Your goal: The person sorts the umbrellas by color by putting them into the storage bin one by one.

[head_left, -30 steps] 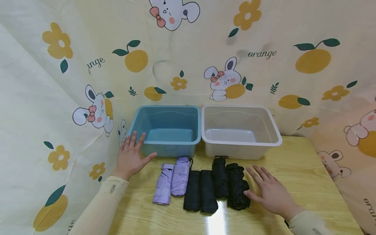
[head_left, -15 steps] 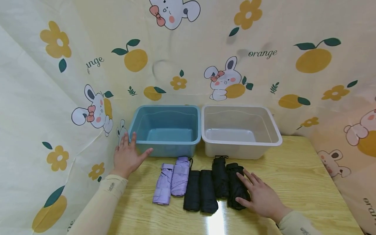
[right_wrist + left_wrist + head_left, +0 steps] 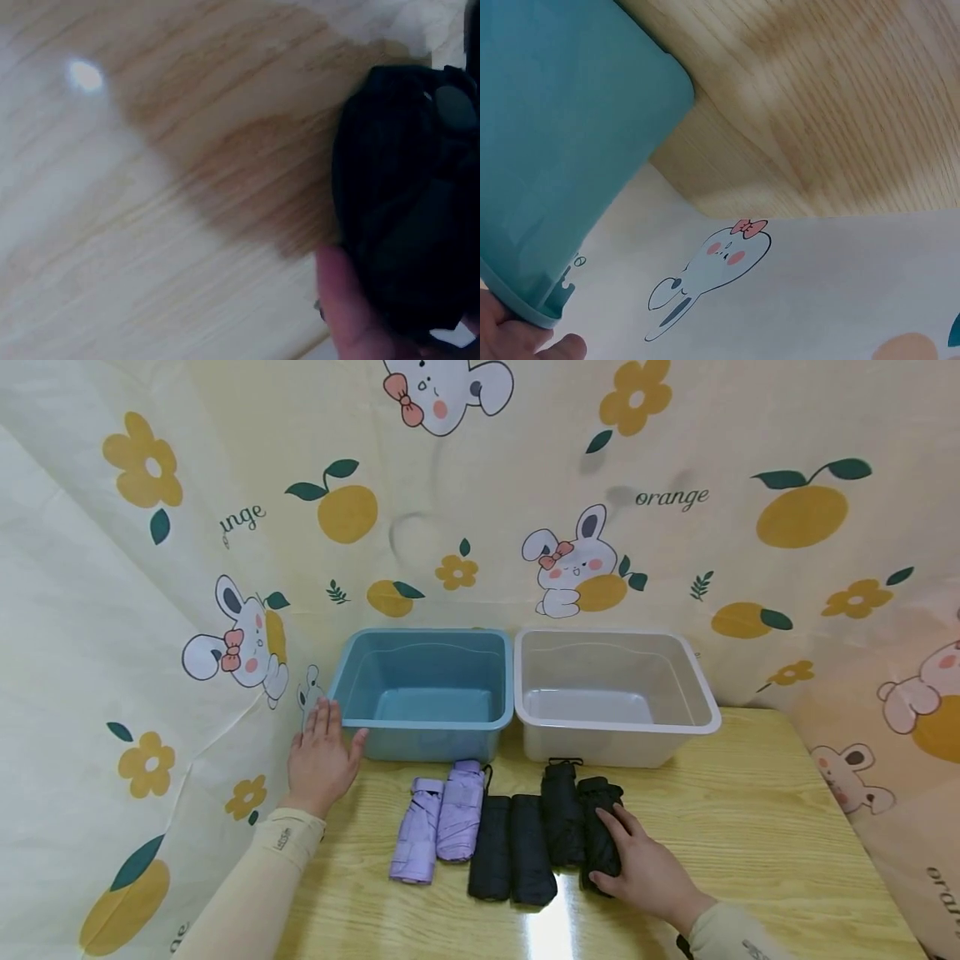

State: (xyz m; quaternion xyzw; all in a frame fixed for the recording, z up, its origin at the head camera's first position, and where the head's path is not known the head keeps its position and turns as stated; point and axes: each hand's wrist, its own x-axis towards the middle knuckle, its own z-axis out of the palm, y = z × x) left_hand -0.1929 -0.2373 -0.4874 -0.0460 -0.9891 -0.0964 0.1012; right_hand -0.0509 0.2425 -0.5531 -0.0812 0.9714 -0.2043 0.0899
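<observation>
My left hand (image 3: pixel 322 764) lies at the near left corner of the blue bin (image 3: pixel 427 725), fingers extended; the left wrist view shows fingertips (image 3: pixel 517 337) right at the bin's rim. On the right, my right hand (image 3: pixel 648 868) reaches over the rightmost black folded umbrella (image 3: pixel 597 843), its fingers spread over the side and lower end. In the right wrist view, the thumb (image 3: pixel 341 292) lies against the dark fabric; the other fingers are mostly hidden. Beside that umbrella lie another black folded umbrella (image 3: pixel 562 818) and two lower ones, with two purple folded umbrellas (image 3: pixel 437 827) further left.
A cream bin (image 3: pixel 618 745) stands against the blue bin's right side. Both bins are at the back of the wooden table (image 3: pixel 757 827), behind the row of umbrellas. A printed cloth (image 3: pixel 480 485) hangs behind and at both sides.
My right hand has moved left, from beside the rightmost black umbrella to over it. My left hand has shifted slightly left and its thumb has drawn in towards the fingers.
</observation>
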